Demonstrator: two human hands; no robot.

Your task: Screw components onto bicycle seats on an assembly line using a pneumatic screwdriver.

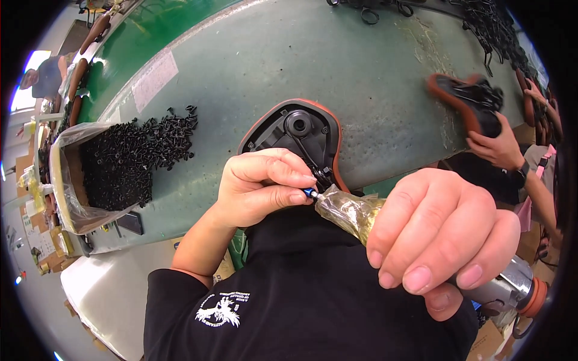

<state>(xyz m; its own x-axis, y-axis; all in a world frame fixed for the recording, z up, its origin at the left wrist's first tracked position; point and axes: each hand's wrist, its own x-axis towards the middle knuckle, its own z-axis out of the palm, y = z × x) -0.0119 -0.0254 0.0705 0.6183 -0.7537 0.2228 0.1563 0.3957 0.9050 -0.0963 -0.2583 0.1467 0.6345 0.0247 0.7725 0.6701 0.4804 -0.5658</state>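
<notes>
My right hand [442,240] is wrapped around a power screwdriver [503,289], its silver body and orange ring showing beyond my fingers. A clear, yellowish plastic wrap [349,210] covers its front end, and a short bit with a blue tip [310,192] sticks out. Thumb and fingers of my left hand [259,180] are pinched together right at that blue tip; whatever small piece they hold is hidden. Just beyond my hands an upside-down bicycle saddle [298,123] lies on the table, its black underside facing up within a brown-orange rim. My left hand covers part of it.
An open box [69,180] lined with plastic spills small black screws [150,144] onto the green table [241,72]. At the right, a co-worker's hand [500,141] holds another saddle [466,102]. Black metal parts [487,30] pile up at the far right. A paper sheet [155,81] lies far left.
</notes>
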